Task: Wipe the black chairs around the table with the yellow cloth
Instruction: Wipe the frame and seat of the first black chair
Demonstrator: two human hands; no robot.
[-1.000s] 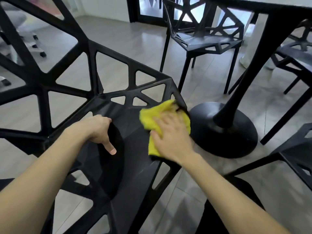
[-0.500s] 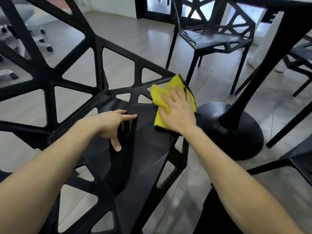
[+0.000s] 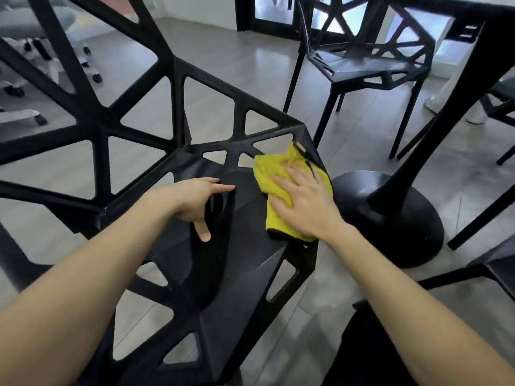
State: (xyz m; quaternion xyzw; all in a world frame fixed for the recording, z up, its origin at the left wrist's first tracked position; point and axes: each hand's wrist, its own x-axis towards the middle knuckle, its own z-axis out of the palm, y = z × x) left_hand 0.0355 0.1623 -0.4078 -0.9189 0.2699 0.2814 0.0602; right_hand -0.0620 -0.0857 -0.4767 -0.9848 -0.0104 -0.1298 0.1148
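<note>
A black chair (image 3: pixel 239 263) with a lattice of triangular cut-outs fills the near left; its back rises at the upper left. The yellow cloth (image 3: pixel 274 174) lies flat on the far right corner of the seat. My right hand (image 3: pixel 303 201) presses down on the cloth with fingers spread, covering most of it. On the middle of the seat rests my left hand (image 3: pixel 195 199), fingers apart, thumb pointing down, holding nothing. A second black chair (image 3: pixel 367 65) of the same design stands further back.
The black table's round pedestal base (image 3: pixel 390 218) and slanted column stand just right of the chair. Parts of other black chairs (image 3: pixel 498 263) show at the right edge. A grey wheeled office chair (image 3: pixel 41 29) is at the far left. The floor is grey planks.
My right hand has slid the cloth from the seat's front edge toward its far right corner. My left hand opened from a curled grip to spread fingers on the seat.
</note>
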